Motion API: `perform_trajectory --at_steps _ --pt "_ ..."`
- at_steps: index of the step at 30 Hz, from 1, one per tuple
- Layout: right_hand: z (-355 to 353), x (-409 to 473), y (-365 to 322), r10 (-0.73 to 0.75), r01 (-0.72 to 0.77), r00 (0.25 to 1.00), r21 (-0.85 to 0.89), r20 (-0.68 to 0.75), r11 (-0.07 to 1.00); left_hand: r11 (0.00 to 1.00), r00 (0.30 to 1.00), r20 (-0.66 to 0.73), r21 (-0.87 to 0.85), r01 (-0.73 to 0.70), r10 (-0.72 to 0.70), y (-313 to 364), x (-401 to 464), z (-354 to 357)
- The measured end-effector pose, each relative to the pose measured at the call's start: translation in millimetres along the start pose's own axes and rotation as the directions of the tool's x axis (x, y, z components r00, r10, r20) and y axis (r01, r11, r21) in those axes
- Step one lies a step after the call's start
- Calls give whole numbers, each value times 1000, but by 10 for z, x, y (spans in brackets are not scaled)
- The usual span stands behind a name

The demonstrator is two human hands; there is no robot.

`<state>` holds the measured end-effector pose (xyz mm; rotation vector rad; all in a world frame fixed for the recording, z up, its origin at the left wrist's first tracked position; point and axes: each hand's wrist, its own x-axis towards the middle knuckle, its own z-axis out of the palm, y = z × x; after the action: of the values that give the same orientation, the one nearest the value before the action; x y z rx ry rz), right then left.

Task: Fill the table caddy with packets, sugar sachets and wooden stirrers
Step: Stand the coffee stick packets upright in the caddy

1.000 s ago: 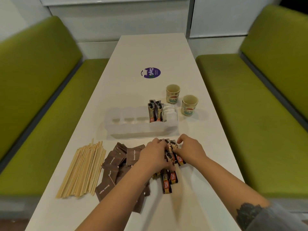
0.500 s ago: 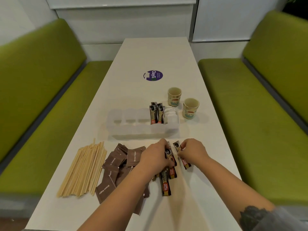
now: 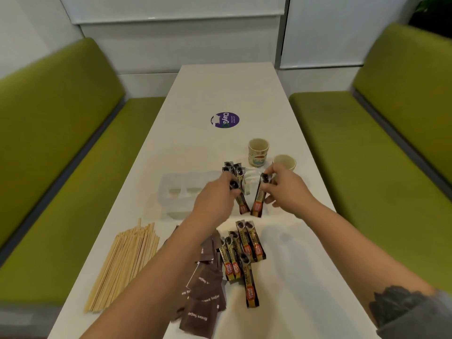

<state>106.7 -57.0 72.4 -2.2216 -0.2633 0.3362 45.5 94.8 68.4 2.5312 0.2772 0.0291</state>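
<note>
A white table caddy (image 3: 181, 192) stands across the middle of the white table (image 3: 227, 86), with a few coffee stick packets (image 3: 234, 169) upright in a right-hand compartment. My left hand (image 3: 215, 201) pinches one coffee stick packet (image 3: 241, 200) just in front of the caddy. My right hand (image 3: 285, 189) pinches another coffee stick packet (image 3: 259, 196) beside it, over the caddy's right end. Several more coffee sticks (image 3: 242, 253) lie loose nearer me. Brown sugar sachets (image 3: 205, 289) lie partly under my left forearm. Wooden stirrers (image 3: 122, 265) lie in a bundle at the left.
Two paper cups (image 3: 258, 152) (image 3: 284, 161) stand behind the caddy's right end, close to my right hand. A round purple sticker (image 3: 225, 119) marks the table farther back. Green bench seats (image 3: 367, 167) flank the table on both sides.
Both hands have lifted from the pile of coffee sticks and moved forward to the caddy, each now carrying one stick packet.
</note>
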Motion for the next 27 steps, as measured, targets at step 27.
perform_trajectory --at_steps 27 --pt "537 721 -149 -55 18 996 -490 -63 872 967 997 -3 246 -70 73 -438 757 64"
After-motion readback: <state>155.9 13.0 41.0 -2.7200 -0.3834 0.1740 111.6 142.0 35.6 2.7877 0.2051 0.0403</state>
